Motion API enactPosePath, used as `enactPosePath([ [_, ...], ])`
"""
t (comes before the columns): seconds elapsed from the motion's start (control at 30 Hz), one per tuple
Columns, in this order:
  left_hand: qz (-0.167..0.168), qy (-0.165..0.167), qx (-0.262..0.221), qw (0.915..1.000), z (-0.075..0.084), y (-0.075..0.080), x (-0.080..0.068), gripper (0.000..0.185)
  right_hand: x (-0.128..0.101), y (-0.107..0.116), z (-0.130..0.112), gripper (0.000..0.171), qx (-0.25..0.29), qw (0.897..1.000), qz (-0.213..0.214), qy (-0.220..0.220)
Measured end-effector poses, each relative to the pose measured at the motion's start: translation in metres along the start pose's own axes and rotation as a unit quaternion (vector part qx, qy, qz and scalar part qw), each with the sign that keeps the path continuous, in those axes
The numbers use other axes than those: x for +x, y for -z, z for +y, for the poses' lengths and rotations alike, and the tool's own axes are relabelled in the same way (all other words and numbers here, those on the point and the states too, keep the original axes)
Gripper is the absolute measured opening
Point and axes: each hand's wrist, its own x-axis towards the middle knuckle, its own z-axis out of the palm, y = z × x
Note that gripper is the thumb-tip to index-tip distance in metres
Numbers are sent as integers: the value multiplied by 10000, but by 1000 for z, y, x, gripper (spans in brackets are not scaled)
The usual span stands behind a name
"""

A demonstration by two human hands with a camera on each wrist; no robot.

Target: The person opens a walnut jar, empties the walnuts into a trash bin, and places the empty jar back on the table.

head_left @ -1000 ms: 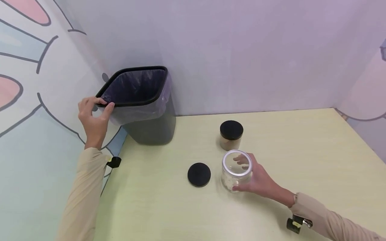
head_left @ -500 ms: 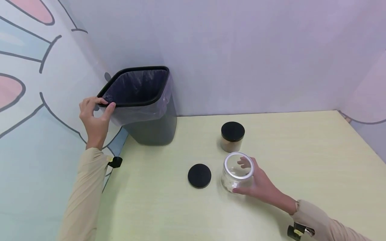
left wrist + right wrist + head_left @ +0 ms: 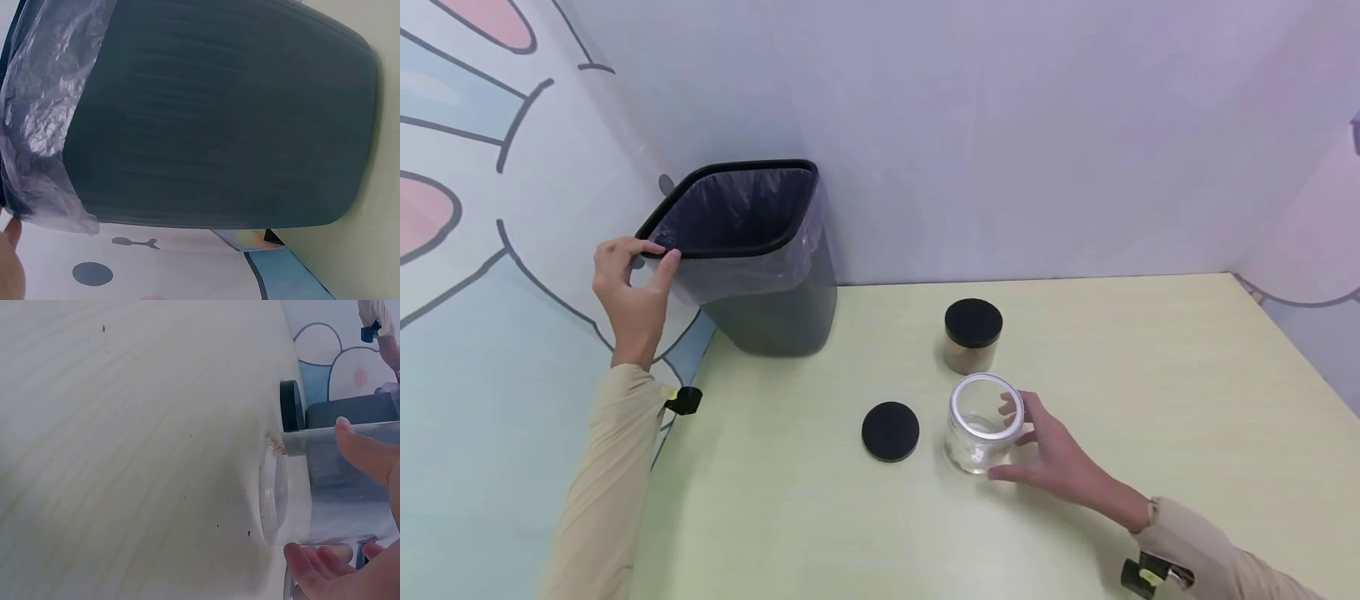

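Clear glass jar (image 3: 983, 423) upright on the table (image 3: 1150, 375), mouth up, right hand (image 3: 1051, 454) loosely cupped around it, fingers spread. Left hand (image 3: 632, 287) pinching the tilted bin (image 3: 752, 258) rim.

Dark grey bin (image 3: 775, 308) with translucent lilac liner, clear jar (image 3: 979, 429), black lid (image 3: 891, 431), pale yellow-green table (image 3: 1150, 375)

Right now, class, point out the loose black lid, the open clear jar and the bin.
loose black lid (image 3: 891, 431), head view, top face.
open clear jar (image 3: 976, 442), head view, glass wall.
bin (image 3: 775, 321), head view, dark side.
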Motion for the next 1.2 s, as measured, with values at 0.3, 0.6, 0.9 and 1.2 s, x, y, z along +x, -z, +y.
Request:
enactPosePath([
  [0.3, 82, 92, 418, 9990, 18, -8, -9, 21, -3, 18, 3, 78, 44, 9998, 32, 193],
  [0.6, 158, 275, 946, 9950, 11, -21, -13, 19, 0, 47, 3, 62, -207, 9981, 565, 117],
  [0.9, -83, -261, 529, 9982, 38, -43, -25, 23, 8, 64, 7, 54, -321, 9939, 1056, 85],
  [1.2, -550, -619, -133, 9965, 85, -57, -41, 22, 21, 72, 16, 53, -413, 9932, 1087, -66],
])
